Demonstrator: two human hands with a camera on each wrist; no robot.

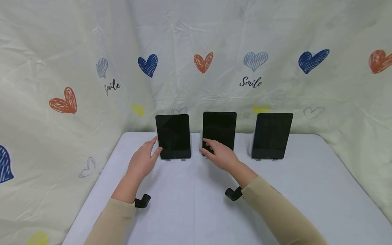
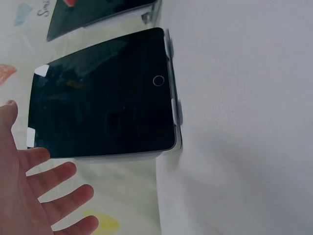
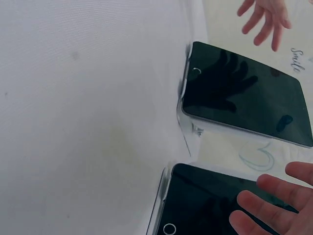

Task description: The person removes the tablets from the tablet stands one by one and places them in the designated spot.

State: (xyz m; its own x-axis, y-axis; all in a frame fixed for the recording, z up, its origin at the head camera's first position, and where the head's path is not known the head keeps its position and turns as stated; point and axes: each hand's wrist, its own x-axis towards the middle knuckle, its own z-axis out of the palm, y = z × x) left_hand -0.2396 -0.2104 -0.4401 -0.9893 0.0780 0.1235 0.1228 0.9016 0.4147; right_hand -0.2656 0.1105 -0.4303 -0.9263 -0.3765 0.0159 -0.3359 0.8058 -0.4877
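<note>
In the head view, cannot see the 6 o'clock portion of the middle tablet [image 1: 219, 126] behind the right hand [image 1: 223, 156], nor confirm contact there or between left hand [image 1: 142, 160] and left tablet [image 1: 174, 135]. Cannot follow the left sleeve [image 1: 110, 223] past 7 o'clock, or an orange heart [image 1: 379, 61] past 2 o'clock.

White table [image 1: 171, 211] before a creased pale sheet [image 1: 183, 37] (printed with coloured hearts [image 1: 202, 66])
</note>
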